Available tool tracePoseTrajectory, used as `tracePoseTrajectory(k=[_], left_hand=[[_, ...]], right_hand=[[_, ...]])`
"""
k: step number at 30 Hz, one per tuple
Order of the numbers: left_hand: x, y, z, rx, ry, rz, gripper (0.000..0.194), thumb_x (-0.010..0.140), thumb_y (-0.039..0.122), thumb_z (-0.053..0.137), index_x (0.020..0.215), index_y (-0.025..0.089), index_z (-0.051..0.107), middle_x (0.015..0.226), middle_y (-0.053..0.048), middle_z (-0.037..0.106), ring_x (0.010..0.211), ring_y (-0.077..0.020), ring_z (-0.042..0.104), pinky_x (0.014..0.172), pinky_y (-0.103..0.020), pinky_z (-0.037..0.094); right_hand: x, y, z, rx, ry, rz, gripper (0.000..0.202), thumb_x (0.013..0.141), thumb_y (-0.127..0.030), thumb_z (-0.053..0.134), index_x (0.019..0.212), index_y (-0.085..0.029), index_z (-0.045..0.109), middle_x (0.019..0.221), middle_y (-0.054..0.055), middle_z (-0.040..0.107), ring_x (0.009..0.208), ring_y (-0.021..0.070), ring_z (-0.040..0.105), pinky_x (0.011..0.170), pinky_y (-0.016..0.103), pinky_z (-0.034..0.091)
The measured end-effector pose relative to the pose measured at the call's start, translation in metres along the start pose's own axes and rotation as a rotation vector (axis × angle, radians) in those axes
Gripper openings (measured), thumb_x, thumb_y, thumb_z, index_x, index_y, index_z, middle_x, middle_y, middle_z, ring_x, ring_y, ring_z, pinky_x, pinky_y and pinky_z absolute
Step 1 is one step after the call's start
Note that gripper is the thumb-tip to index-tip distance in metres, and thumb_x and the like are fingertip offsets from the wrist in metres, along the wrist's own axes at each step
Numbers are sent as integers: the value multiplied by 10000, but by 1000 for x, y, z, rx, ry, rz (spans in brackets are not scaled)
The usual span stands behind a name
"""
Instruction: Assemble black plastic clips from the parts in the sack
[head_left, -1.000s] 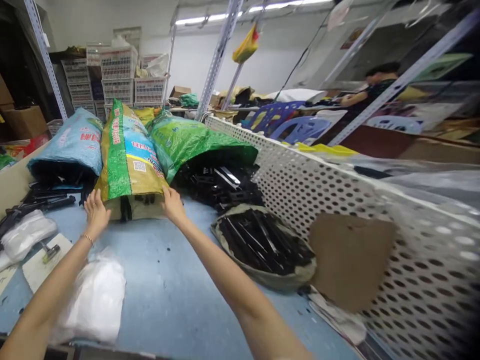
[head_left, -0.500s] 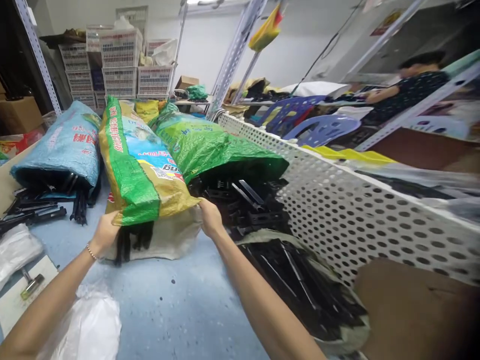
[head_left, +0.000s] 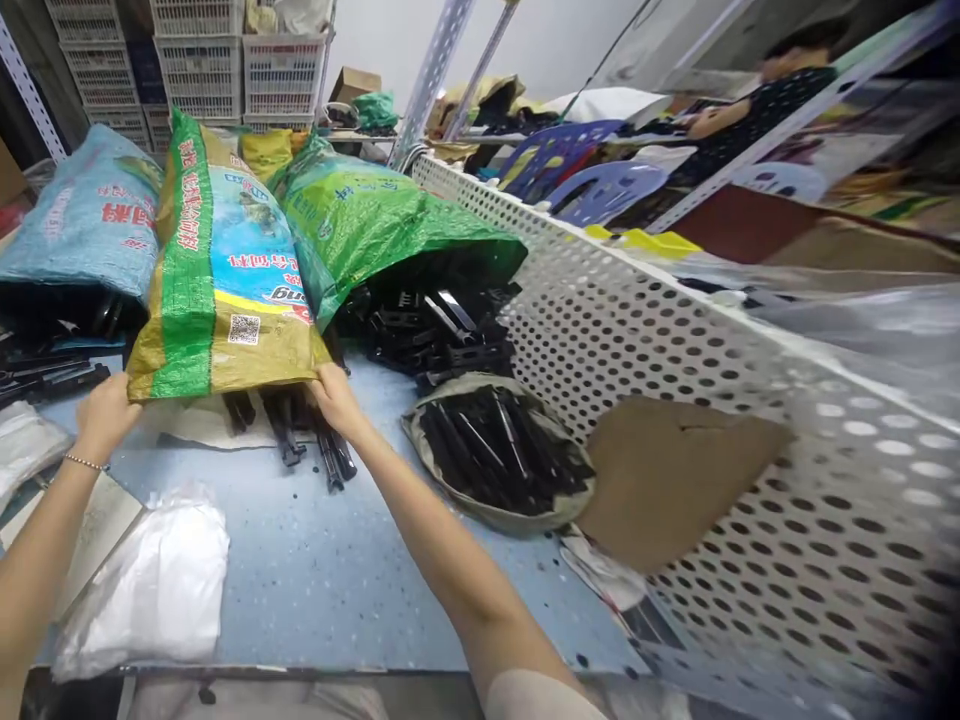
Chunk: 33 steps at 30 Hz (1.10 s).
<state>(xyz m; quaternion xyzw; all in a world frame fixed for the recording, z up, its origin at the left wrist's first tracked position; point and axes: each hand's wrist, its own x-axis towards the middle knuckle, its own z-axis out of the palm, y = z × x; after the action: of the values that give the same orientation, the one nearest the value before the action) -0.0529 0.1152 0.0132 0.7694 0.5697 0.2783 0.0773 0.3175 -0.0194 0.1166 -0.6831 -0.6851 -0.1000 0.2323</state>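
Both my hands grip the open mouth of a green, gold and blue printed woven sack (head_left: 247, 240) that lies on the blue tabletop (head_left: 322, 590). My left hand (head_left: 105, 415) is closed on its near left corner, and my right hand (head_left: 334, 400) on its near right corner. From under the lifted edge, long black plastic parts (head_left: 285, 430) stick out onto the table and a pale cloth-like layer. Right of it a green sack (head_left: 397, 220) lies with black parts spilling from its mouth. On the left lies a blue sack (head_left: 82, 220), also with black parts at its opening.
A round sack (head_left: 502, 455) full of black parts stands right of my forearm. Brown cardboard (head_left: 675, 480) leans on a white perforated panel (head_left: 600, 340) along the right side. A white plastic bag (head_left: 157, 590) lies front left. Crates (head_left: 199, 75) stand behind; a person (head_left: 780, 100) sits beyond the panel.
The sack's mouth has come nearer to me and left in the view, held by both hands. More black parts now show below its edge. The camera view has shifted down and right.
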Motion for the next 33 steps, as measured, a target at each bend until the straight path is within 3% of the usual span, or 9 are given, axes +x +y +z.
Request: tracePoseTrajectory(k=[3,8,12,15,17,20,23,28,33], left_hand=[[-43,24,3,-146,237,95,604,830,413,607,1356,136,498,1286,-180,518,1204,-349,469,1002,-454,386],[-133,68,4,-490,452,266,549,884,342,607,1381,165,454,1316,-171,462,1286,-314,414,1125,-504,298],[-195,111,23,-973,120,258,392,926,356,563,1290,217,528,1288,-131,513,1244,-255,498,1092,-442,390],[-223,141,39,-1446,-299,96,638,908,508,567,1447,237,359,1401,-149,454,1274,-251,510,1066,-408,431],[-232,152,40,-1595,-426,-27,761,883,547,591,1493,233,263,1371,-152,481,1243,-247,537,1052,-394,441],[-240,151,25,-1582,-508,-166,630,888,527,593,1399,210,405,1120,-101,593,991,-214,631,886,-353,523],[-245,143,4,-1541,-624,-159,650,902,527,577,1434,211,379,1070,-88,594,838,-185,626,740,-324,544],[-256,137,-12,-1361,-565,-3,746,951,516,497,1560,213,190,1403,-158,468,1131,-275,584,931,-420,513],[-254,142,-13,-1179,-356,130,769,948,465,527,1572,196,167,1578,-133,268,1477,-284,232,1202,-444,237]], right_hand=[[-49,7,0,-205,197,142,393,900,-348,489,1222,-126,533,1184,182,534,1115,325,443,965,455,356],[-131,19,17,-123,60,458,468,883,-346,478,1272,-92,538,1156,209,556,1084,332,478,960,492,378],[-182,-8,29,431,138,617,505,888,-445,432,1254,-105,512,1074,156,594,982,268,556,871,413,461],[-216,-66,36,790,94,548,507,905,-544,456,1254,-179,502,1128,106,598,1006,226,578,867,352,477],[-232,-106,35,860,-63,455,412,931,-535,479,1173,-208,546,1074,73,614,987,200,586,863,317,473],[-234,-139,22,668,-71,353,329,1008,-479,392,941,-197,548,885,56,598,845,182,573,780,305,452],[-217,-139,5,309,7,95,329,1030,-456,364,948,-181,525,897,83,586,855,202,539,780,332,424],[-193,-125,-4,28,-116,-297,380,1048,-421,300,871,-171,524,816,104,571,780,210,486,682,334,379],[-189,-135,5,533,-215,-22,477,1023,-570,264,790,-191,437,690,24,479,640,148,449,630,288,381]])
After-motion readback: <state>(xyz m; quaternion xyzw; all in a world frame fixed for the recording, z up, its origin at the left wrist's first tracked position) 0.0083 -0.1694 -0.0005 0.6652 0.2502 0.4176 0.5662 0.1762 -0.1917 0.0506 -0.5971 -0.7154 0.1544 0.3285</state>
